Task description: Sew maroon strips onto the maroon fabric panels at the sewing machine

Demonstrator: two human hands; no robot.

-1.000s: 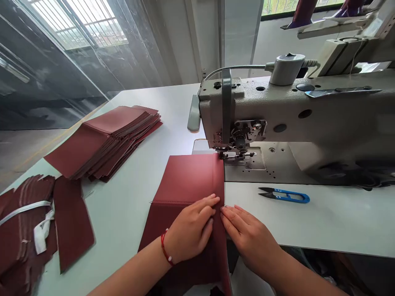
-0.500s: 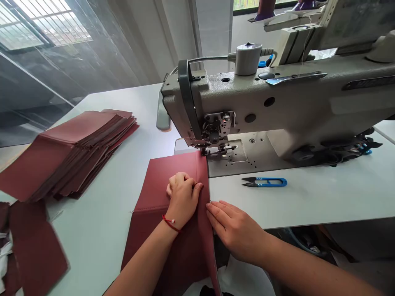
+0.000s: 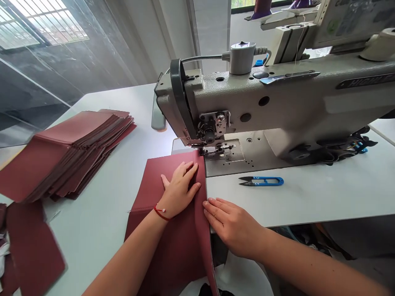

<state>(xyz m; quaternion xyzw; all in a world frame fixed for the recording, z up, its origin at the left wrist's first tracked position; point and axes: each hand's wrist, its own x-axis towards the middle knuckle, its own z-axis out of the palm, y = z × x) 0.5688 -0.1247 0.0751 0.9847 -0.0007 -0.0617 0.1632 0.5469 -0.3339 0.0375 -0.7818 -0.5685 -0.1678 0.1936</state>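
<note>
A dark red leather-like panel (image 3: 173,246) lies under the presser foot of the sewing machine (image 3: 216,150), its right border folded over in a strip. On its upper part rests my left hand (image 3: 179,191), palm down, fingers spread and thumb on the fold. My right hand (image 3: 230,222) pinches the panel's right edge, fingers pressed together; its thumb is hidden. A seam crosses the panel at the left wrist, which wears a red string bracelet (image 3: 161,211). The panel's lower end hangs over the table edge toward my lap.
Blue-handled thread snips (image 3: 268,181) lie right of the panel. A stack of dark red panels (image 3: 83,144) sits at the left, with loose pieces (image 3: 33,246) nearer me. The machine arm (image 3: 277,98) spans the right side above the white table (image 3: 101,213).
My left hand has gone from curled fingers to spread ones, reaching forward on the panel. The right hand stays at the edge. The view has shifted slightly.
</note>
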